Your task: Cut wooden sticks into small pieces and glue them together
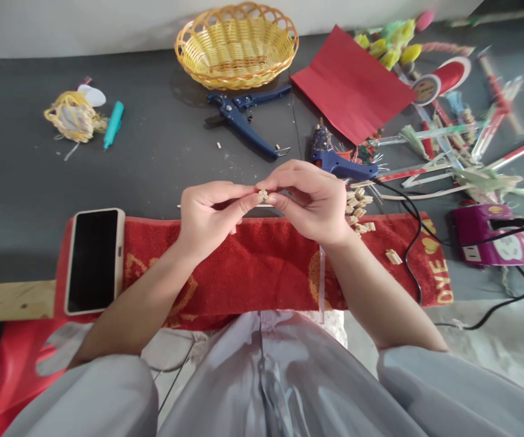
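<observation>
Between the fingertips of both hands is a small cream-coloured bundle of short sticks (263, 195), seen end-on. My left hand (214, 215) pinches it from the left with thumb and forefinger. From the other side, my right hand (311, 197) grips it the same way, fingers curled. Below and behind the hands lies a red towel (252, 267) with golden patterns. Several similar cream bundles (357, 209) are piled just right of my right hand, and a single bundle (393, 257) rests on the towel. A thin pale stick (262, 206) runs behind the fingers.
A yellow wicker basket (238, 51), blue cutter (248, 124) and red paper square (353, 85) lie at the back. Right are a blue glue gun (346, 165), its black cable, a thread spool (444, 79) and a purple box (484, 233). A phone (95, 261) sits left.
</observation>
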Available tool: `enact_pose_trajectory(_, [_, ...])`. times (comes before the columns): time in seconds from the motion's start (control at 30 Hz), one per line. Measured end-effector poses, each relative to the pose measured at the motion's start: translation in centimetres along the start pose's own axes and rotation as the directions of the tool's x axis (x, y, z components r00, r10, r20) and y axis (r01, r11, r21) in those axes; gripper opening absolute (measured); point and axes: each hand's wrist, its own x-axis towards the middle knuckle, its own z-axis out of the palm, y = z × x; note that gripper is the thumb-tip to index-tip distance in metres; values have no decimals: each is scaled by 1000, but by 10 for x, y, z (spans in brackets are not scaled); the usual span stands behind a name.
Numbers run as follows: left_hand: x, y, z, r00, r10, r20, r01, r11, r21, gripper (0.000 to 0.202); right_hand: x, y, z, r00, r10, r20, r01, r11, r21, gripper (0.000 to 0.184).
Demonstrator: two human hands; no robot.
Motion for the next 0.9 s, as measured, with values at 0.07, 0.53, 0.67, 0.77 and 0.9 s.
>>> enact_pose_trajectory(0.07, [0,0,0,1000,-20,-1,20,1000,4,14,0,0,0,1000,4,4,-4,1000,-13,7])
enact_pose_trajectory(0.53, [3,-2,-1,967,-250,50,255,955,-154,21,-1,1,1,1000,20,-5,-21,996,-84,8])
enact_pose_trajectory(0.67, [4,-3,-1,954,-286,88,297,941,-163,25,-1,1,1,999,53,-2,-53,993,-104,10])
enact_pose_trajectory(0.77, [5,-3,-1,951,-295,95,309,933,-187,24,-1,1,1,999,42,-7,-42,998,-56,8])
enact_pose_trajectory(0.9, [5,-3,0,942,-317,106,333,920,-208,26,-3,3,3,997,82,2,-82,997,-13,9])
